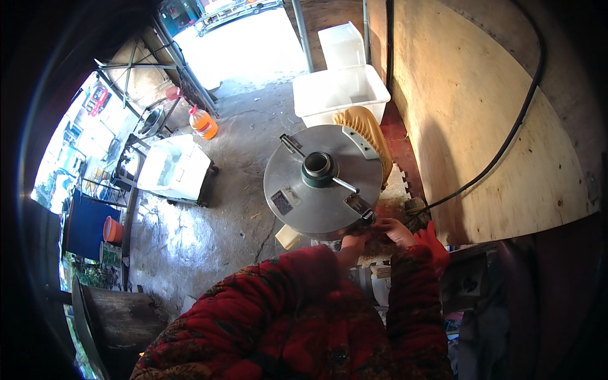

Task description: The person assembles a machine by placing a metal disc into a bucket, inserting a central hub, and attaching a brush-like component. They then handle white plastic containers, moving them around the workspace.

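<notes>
A round steel machine [297, 209] stands in front of me, with a short open tube [316, 164] rising from the middle of its lid. A thin metal handle [346, 185] reaches from the tube toward the near right latch [359, 208]. At the machine's near right edge, just below that latch, my left hand [352, 248] reaches under the rim, its fingers mostly hidden. My right hand [397, 233] is close beside it, fingers curled around something small and dark that I cannot make out. A red glove [433, 248] lies by my right wrist.
Beyond the machine sits a white plastic tub [342, 95]. Yellow cloth [366, 130] hangs at its far right side. A black cable [500, 158] runs down the plywood wall [481, 107]. Left on the floor are a white bin [174, 168] and a jug of orange liquid [202, 123].
</notes>
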Demonstrator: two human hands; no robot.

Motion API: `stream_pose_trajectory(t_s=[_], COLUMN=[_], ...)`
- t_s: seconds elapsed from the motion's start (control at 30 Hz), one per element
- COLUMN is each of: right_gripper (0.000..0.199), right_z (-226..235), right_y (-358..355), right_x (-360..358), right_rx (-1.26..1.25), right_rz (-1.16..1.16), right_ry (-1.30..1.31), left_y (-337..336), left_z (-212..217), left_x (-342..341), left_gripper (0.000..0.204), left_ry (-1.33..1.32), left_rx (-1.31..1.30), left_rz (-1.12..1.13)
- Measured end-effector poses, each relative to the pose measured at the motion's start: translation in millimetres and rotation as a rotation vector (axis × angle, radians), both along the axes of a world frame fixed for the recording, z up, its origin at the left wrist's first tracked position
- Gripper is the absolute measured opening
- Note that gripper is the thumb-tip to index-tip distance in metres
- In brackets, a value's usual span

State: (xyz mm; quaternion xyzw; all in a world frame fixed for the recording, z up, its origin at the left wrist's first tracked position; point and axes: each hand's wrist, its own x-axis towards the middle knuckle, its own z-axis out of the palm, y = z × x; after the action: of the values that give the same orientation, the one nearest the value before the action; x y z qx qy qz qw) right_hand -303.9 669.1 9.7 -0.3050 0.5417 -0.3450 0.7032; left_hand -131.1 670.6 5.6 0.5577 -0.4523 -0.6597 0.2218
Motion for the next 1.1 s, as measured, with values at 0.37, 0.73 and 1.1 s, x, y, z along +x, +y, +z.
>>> stream_pose_trajectory(t_s=[0.37,0.73,1.1], right_gripper=[0.029,0.011,0.03], right_z=[7,9,15], right_y=[33,57,50], right_x=[30,92,172], right_rx=[-0.619,-0.676,-0.225], right_rz=[0.092,0.15,0.115], right_ry=[0.914,1.32,1.568], left_y=[-1,-20,-88], left_z=[-2,0,42], left_x=[6,71,325], left_gripper=[0.019,0.031,0.023], left_ry=[0.038,-0.189,0.569], left_rx=[-0.275,-0.623,0.031], left_rz=[-0.055,-0.968,-0.797])
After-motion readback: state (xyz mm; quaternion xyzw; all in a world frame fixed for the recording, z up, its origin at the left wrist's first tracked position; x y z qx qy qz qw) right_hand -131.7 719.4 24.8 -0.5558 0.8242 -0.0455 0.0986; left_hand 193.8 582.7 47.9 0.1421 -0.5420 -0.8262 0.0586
